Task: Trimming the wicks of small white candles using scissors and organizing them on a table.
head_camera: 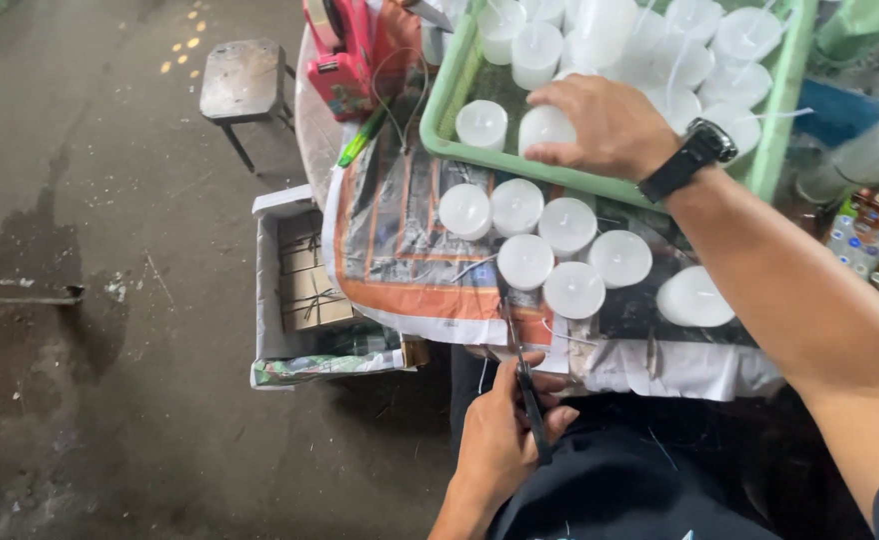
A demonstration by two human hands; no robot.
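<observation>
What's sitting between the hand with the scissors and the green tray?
In the head view, a cluster of white candles on the printed cloth lies between the left hand with scissors and the green tray.

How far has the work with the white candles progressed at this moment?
Looks done: seven white candles stand grouped on the printed cloth, outside the tray. In hand: the right hand grips one candle inside the green tray, while the left hand holds scissors at the table edge. Left: many candles remain in the tray, some with long wicks.
</observation>
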